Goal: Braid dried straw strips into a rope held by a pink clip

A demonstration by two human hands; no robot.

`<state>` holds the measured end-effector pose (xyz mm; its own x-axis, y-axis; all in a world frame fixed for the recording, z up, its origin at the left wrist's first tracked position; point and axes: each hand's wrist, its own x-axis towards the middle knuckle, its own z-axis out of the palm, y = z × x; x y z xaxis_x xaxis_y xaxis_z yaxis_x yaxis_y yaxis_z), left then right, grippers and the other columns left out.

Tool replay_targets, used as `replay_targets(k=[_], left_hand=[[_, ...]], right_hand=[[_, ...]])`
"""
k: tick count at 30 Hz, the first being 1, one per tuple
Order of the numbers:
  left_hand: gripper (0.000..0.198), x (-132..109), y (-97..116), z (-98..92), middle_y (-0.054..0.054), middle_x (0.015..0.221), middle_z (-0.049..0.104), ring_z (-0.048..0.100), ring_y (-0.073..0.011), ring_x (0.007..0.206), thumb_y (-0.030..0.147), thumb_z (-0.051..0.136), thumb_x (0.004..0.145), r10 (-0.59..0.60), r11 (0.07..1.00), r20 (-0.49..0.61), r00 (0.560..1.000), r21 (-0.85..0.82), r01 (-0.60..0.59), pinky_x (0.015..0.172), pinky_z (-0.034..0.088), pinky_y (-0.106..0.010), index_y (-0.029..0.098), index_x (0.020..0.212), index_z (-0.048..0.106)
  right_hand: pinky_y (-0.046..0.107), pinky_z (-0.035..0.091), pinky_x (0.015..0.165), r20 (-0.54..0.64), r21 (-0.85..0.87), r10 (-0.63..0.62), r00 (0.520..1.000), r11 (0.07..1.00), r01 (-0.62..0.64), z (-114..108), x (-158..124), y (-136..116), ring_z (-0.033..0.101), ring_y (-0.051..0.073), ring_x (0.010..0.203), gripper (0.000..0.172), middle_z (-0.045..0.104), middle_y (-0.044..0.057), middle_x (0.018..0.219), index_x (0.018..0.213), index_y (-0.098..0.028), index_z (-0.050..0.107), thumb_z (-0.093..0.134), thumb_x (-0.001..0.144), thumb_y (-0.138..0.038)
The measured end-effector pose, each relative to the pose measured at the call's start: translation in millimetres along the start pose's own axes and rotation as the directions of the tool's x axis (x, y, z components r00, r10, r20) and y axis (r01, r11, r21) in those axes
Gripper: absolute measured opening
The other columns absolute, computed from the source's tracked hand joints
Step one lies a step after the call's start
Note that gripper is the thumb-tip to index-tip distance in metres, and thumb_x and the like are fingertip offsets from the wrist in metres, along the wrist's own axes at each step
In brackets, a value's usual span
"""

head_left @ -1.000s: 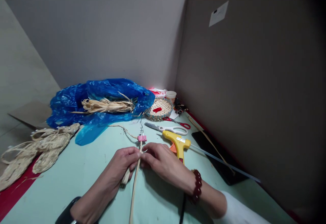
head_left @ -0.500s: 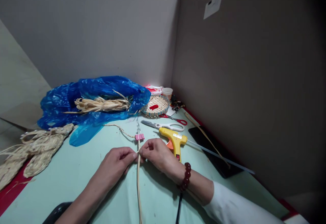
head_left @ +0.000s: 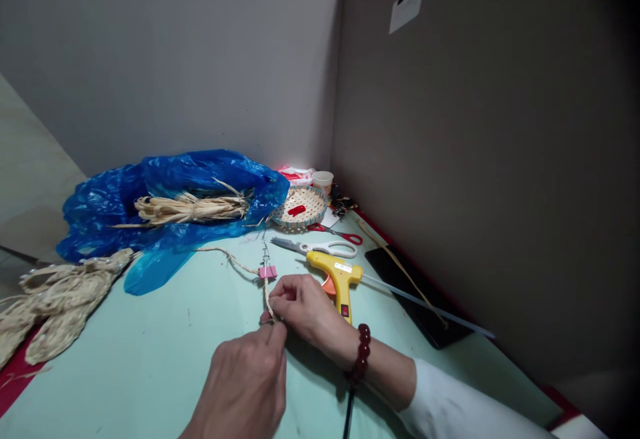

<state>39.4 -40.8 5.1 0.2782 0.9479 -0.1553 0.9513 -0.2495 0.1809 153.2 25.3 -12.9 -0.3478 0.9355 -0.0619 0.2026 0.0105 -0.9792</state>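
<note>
A pale straw cord runs toward me from a pink binder clip on the table. My right hand pinches the cord between thumb and fingers just below the clip. Close against it, my left hand is closed with its back toward me, at the near end of the visible cord. Its fingertips and the strand in them are mostly hidden. Beyond the clip, a thin twisted length of cord trails off to the left.
Right of my hands lies a yellow glue gun with a long glue stick, near white-handled scissors. A blue plastic bag with a straw bundle, a woven basket and braided straw pieces lie around.
My left hand has come in from the left, nearer to me, and turned its back up over the cord. The right hand still pinches close to the clip. The view has shifted slightly.
</note>
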Motion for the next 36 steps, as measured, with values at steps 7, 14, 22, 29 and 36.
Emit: replay_targets(k=[7, 14, 22, 29, 36], left_hand=[[0.036, -2, 5, -0.3, -0.012, 0.087, 0.069, 0.067, -0.0300, 0.080, 0.008, 0.029, 0.087, 0.076, 0.996, -0.037, 0.996, 0.043, -0.074, 0.068, 0.046, -0.041, 0.017, 0.094, 0.063], [0.024, 19, -37, -20.9, -0.001, 0.064, 0.058, 0.048, -0.0131, 0.055, 0.040, 0.052, 0.084, -0.299, 0.710, -0.140, 0.944, -0.693, 0.123, 0.051, 0.033, -0.023, 0.020, 0.073, 0.059], [0.029, 35, -45, -6.8, 0.007, 0.052, 0.048, 0.019, -0.0007, 0.035, 0.043, 0.064, 0.071, -0.098, 0.187, 0.185, 0.978, -0.962, 0.200, 0.032, 0.016, -0.016, 0.017, 0.068, 0.054], [0.030, 32, -46, -9.2, 0.002, 0.056, 0.060, 0.029, -0.0013, 0.033, 0.041, 0.066, 0.066, -0.140, 0.206, 0.163, 0.977, -0.960, 0.190, 0.033, 0.015, -0.016, 0.016, 0.078, 0.055], [0.024, 36, -44, -2.6, 0.004, 0.047, 0.054, 0.030, -0.0067, 0.037, 0.041, 0.058, 0.068, -0.182, 0.354, 0.107, 0.977, -0.920, 0.167, 0.037, 0.019, -0.021, 0.018, 0.066, 0.055]], right_hand=[[0.019, 0.042, 0.055, 0.099, 0.192, 0.067, 0.993, 0.978, -0.085, -3, 0, -8, 0.058, 0.012, 0.059, 0.008, 0.064, 0.003, 0.063, 0.063, -0.014, 0.058, 0.052, 0.069, -0.011], [0.019, 0.020, 0.042, 0.089, 0.210, 0.099, 0.991, 0.971, -0.116, -4, -2, -9, 0.031, 0.005, 0.043, 0.009, 0.058, -0.002, 0.055, 0.066, -0.013, 0.060, 0.053, 0.073, -0.012], [0.019, 0.026, 0.045, 0.108, 0.134, 0.109, 0.988, 0.983, -0.123, -4, -6, -15, 0.038, 0.006, 0.044, 0.008, 0.060, -0.001, 0.059, 0.080, -0.013, 0.059, 0.051, 0.079, -0.012], [0.023, 0.035, 0.059, 0.080, -0.096, -0.019, 0.997, 0.995, 0.027, -4, -11, -5, 0.057, 0.013, 0.062, 0.010, 0.070, 0.002, 0.069, 0.084, -0.016, 0.059, 0.050, 0.080, -0.013], [0.024, 0.035, 0.067, 0.097, -0.418, -0.171, 0.980, 0.887, 0.196, -8, -21, -10, 0.059, 0.015, 0.078, 0.011, 0.070, 0.002, 0.072, 0.082, -0.017, 0.056, 0.046, 0.086, -0.016]])
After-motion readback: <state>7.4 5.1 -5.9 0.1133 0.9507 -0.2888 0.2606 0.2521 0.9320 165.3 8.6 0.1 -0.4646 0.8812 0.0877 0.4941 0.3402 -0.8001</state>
